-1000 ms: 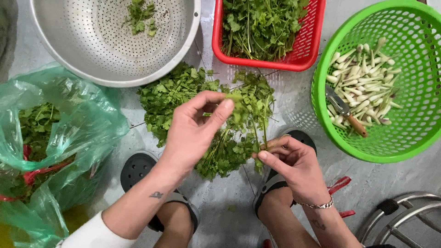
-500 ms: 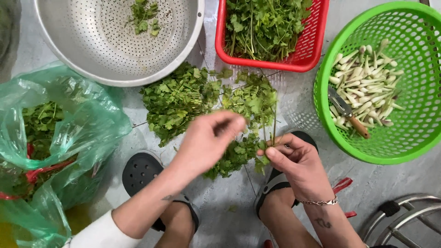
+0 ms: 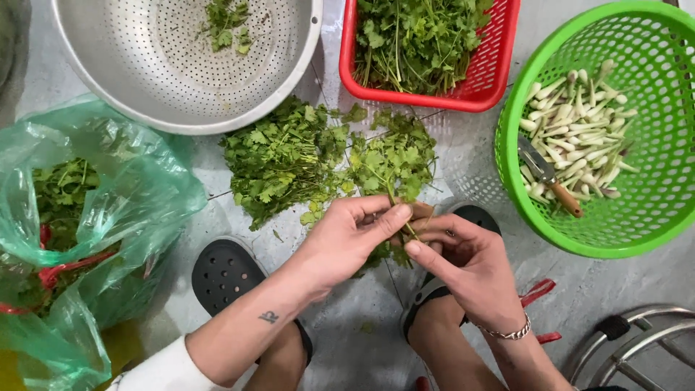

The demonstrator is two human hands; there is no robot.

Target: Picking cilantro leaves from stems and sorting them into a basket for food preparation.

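Here, the left hand (image 3: pixel 347 242) and the right hand (image 3: pixel 463 264) meet at the centre, the fingers of both pinching one herb sprig (image 3: pixel 394 170). Its leaves point to 12 o'clock, over the herb pile (image 3: pixel 286 156). It looks light, soft and easily bruised; the stem is the better hold.

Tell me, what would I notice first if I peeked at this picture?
Probably the two hands in the middle: the left hand and right hand meet on a sprig of leafy green herbs, above a loose herb pile on the floor. Next, the bright green basket at the right, holding white stem ends and a small knife. A big metal colander sits top left, beside a red basket of herbs.
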